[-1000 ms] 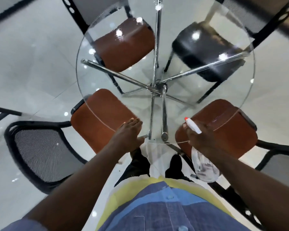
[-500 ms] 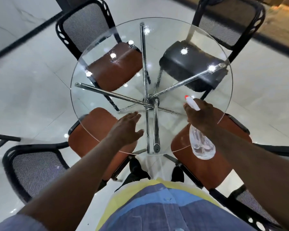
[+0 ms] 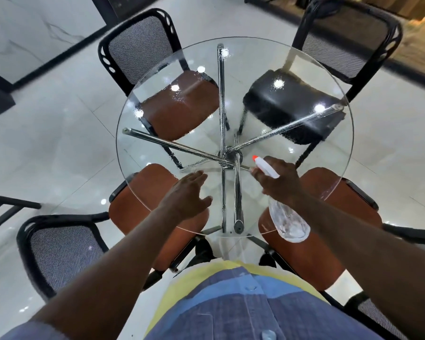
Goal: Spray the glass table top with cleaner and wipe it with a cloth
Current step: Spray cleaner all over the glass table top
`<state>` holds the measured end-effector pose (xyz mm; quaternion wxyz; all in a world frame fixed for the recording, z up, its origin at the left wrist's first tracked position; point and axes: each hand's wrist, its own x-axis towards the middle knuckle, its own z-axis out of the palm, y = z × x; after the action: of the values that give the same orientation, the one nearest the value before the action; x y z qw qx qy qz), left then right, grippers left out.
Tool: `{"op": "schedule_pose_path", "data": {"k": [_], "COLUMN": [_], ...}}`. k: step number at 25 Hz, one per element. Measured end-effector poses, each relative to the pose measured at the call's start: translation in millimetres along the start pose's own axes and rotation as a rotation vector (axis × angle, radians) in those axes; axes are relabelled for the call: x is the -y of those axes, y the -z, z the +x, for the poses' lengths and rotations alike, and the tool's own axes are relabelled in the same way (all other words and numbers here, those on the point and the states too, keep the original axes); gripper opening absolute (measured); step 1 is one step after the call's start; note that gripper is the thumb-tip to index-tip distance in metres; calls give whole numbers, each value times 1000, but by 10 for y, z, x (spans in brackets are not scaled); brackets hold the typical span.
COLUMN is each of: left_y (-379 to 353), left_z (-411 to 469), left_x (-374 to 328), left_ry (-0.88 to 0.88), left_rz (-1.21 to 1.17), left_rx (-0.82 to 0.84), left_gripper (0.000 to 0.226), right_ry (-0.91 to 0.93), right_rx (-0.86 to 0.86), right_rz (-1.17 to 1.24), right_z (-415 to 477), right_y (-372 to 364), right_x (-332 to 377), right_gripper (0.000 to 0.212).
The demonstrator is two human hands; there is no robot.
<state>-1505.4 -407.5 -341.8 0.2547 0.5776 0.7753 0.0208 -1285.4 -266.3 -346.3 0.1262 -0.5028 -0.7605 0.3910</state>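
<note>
Round glass tabletop (image 3: 138,158), seen from above, person standing at its 6 o'clock rim. Right hand (image 3: 279,184) is over the glass at about 4 o'clock from the centre, fingers wrapped round the neck of the spray bottle (image 3: 288,223). The white head and red nozzle tip point toward 10 o'clock, just short of the hub of the chrome frame (image 3: 231,157) under the glass. The bottle's clear body hangs back toward the rim at 5 o'clock, and its base overlaps the edge line. Left hand (image 3: 185,196) is at 7 o'clock, palm down, fingers straight and slightly spread, holding nothing. Cannot tell whether it touches the glass or floats just above. Hands well apart, the near chrome leg between them. Fine droplets speckle the far half, thickest at 11 and 1 o'clock. Four chairs are tucked under the rim: brown seat (image 3: 179,106) at 11, black seat (image 3: 290,104) at 1, brown seat (image 3: 138,192) at 7, brown seat (image 3: 329,217) at 5. The chair backs stand outside the rim. White tiled floor (image 3: 59,133) lies open from 8 to 10 o'clock and again at 3 o'clock.
</note>
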Motion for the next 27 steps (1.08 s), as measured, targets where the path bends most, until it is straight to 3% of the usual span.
{"op": "schedule_pose_path", "data": {"k": [5, 8, 11, 14, 18, 21, 27], "left_y": [-124, -210, -288, -317, -218, -45, 427], "left_z": [-162, -271, -335, -423, -505, -485, -432], "left_x": [-148, -259, -393, -561, -690, -740, -1060], "left_ry": [35, 46, 44, 13, -141, -297, -594], "left_rz": [-6, -9, -10, -11, 7, 58, 123], "left_rx": [-1, -13, -27, -43, -49, -73, -71], "left_gripper": [77, 77, 78, 79, 82, 82, 82], "right_ry": [101, -6, -105, -139, -175, -153, -156], "right_rx": [154, 101, 69, 18, -179, -284, -565], "right_rz": [-139, -113, 44, 52, 159, 176, 243], "right_z": [-343, -526, -622, -687, -770, -995, -1850], "right_y": [-211, -192, 10, 296, 603, 787, 1165], "right_x": [-344, -601, -791, -905, -841, -639, -214], "right_gripper": [32, 36, 25, 17, 31, 19, 18]}}
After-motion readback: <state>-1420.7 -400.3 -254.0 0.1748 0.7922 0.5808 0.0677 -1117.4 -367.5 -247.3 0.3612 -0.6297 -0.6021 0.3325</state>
